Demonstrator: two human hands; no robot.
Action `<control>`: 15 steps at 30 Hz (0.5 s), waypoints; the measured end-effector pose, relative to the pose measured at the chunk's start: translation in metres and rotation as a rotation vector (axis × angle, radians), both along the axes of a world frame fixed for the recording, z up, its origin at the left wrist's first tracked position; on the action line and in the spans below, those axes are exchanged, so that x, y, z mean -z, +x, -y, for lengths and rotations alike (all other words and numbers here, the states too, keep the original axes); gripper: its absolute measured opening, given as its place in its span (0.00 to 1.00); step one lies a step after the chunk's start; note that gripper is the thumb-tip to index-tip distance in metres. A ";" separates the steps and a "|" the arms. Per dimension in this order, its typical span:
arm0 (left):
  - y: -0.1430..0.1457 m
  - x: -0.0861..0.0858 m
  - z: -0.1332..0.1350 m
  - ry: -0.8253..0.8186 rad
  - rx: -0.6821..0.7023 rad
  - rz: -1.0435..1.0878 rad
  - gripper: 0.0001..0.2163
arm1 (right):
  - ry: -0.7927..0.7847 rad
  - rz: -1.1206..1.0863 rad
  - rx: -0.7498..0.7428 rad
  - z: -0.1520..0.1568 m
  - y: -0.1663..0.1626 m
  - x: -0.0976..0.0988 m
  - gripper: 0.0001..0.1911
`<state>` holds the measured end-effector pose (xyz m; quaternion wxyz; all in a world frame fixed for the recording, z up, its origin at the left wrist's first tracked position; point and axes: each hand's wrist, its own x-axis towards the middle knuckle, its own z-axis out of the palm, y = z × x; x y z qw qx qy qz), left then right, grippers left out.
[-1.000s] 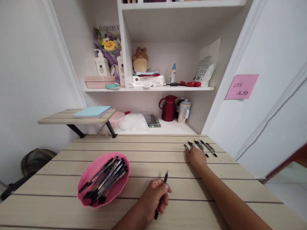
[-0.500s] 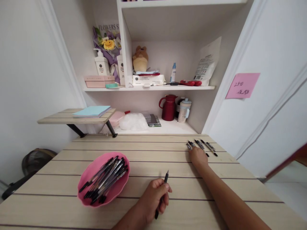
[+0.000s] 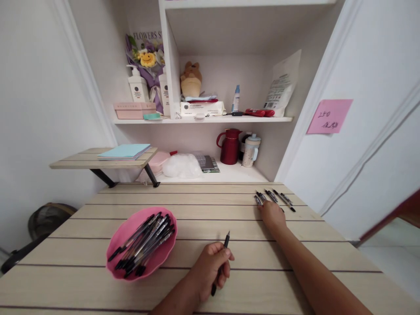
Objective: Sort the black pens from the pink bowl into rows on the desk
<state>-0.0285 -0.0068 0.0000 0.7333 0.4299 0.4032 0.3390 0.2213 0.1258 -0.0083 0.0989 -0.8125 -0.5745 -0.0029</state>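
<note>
My left hand (image 3: 211, 269) is closed around a pen (image 3: 226, 239) above the near middle of the table. The pen's bare, pointed tip slants up and away from me, and its black lower end shows below my fingers. At the far right, my right hand (image 3: 273, 215) is down at a row of pens (image 3: 278, 197) lying side by side. Its fingers are bunched and point away; the back of the hand hides what they hold. To the left of my left hand, a pink bowl (image 3: 114, 269) with a wavy rim holds many black-ended clear pens (image 3: 147, 240).
A small raised shelf (image 3: 72, 162) with coloured paper (image 3: 126, 151) stands at the table's back left. Behind the table (image 3: 210, 197), shelves hold a red jug (image 3: 230, 146), a cup (image 3: 251, 151) and a white plastic bag (image 3: 183, 166). A pink note (image 3: 330, 116) is on the right wall.
Both hands stay nearly in place, the left still gripping its pen and the right still at the row of pens. The whole view has shifted slightly.
</note>
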 end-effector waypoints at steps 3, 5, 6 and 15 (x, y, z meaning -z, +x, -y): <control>0.000 0.000 0.001 0.018 -0.007 -0.001 0.12 | 0.003 0.000 -0.002 0.004 0.000 -0.001 0.15; 0.000 0.000 0.002 0.029 -0.008 0.003 0.12 | 0.003 -0.001 -0.001 0.007 0.001 -0.002 0.15; 0.000 -0.001 0.002 0.031 -0.008 0.006 0.12 | 0.002 -0.001 -0.001 0.010 0.002 -0.002 0.15; 0.000 -0.003 0.001 0.021 0.003 0.014 0.13 | -0.011 0.003 -0.005 0.013 0.005 -0.009 0.16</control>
